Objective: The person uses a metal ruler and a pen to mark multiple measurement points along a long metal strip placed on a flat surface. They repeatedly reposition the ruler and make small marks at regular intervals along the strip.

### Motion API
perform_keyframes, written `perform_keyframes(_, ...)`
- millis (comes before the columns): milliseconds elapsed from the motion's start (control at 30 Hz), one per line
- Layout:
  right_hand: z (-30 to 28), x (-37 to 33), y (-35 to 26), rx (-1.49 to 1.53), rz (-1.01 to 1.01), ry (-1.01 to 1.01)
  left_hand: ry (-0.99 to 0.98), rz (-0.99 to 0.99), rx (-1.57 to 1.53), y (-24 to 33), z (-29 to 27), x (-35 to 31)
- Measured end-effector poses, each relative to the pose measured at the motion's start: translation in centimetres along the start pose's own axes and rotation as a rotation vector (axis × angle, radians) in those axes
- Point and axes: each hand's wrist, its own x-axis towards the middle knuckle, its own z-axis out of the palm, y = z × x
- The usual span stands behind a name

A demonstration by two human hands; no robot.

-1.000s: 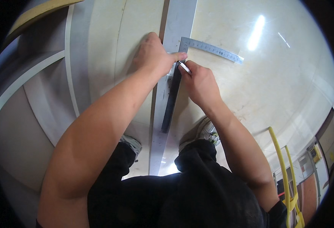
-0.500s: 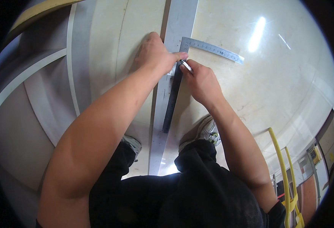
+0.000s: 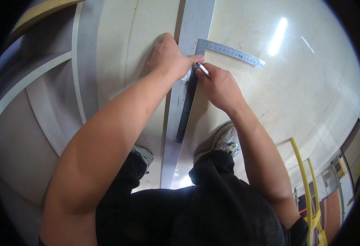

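Observation:
A long grey metal bar (image 3: 197, 20) runs away from me between my feet. On it lies an L-shaped steel square (image 3: 233, 54) with ruler marks, its short arm reaching right over the floor and its long arm running back along the bar toward me. My left hand (image 3: 167, 59) is closed over the bar's left side, thumb pressing on the square near its corner; its other fingertips are hidden. In my right hand (image 3: 221, 86) a slim pen (image 3: 203, 69) is pinched, its tip beside my left thumb at the square's edge.
Grey panels with pale edges (image 3: 76, 74) form a frame at the left. A yellow tubular rail (image 3: 299, 164) stands at the lower right. Pale, glossy floor (image 3: 295, 90) reflects a light. My shoes (image 3: 228, 140) flank the bar.
Both hands, the square and the bar appear shifted very slightly right in the picture. The grip on the pen and on the square looks the same.

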Motion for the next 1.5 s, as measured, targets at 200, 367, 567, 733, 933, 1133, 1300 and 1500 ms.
perform_keyframes(200,-0.4,0.1,-0.1,-0.003,0.002,-0.025,-0.017,-0.025,-0.013,0.1,-0.1,0.0)
perform_keyframes(367,-0.5,0.1,-0.2,-0.004,0.004,-0.039,-0.003,-0.013,-0.010,0.1,-0.1,0.0)
perform_keyframes(567,-0.5,0.2,0.0,-0.018,-0.011,-0.039,-0.008,-0.016,-0.004,0.1,-0.2,0.0)
perform_keyframes(733,-0.7,0.3,-0.2,-0.024,0.012,-0.068,-0.007,-0.023,0.012,0.2,0.0,0.0)
perform_keyframes(933,-0.6,-0.1,0.2,0.053,0.028,-0.020,-0.047,-0.044,0.050,0.2,-0.3,0.1)
perform_keyframes(1133,-0.4,-0.1,0.9,0.309,0.117,0.346,-0.019,-0.019,-0.005,0.0,0.0,0.1)
perform_keyframes(1300,0.9,-0.7,-0.4,0.286,-0.070,0.649,0.034,0.013,0.020,-0.3,0.2,0.1)
perform_keyframes(1500,-2.5,1.8,0.8,-0.381,-0.472,0.662,-0.007,-0.028,-0.020,0.1,-0.4,-0.1)
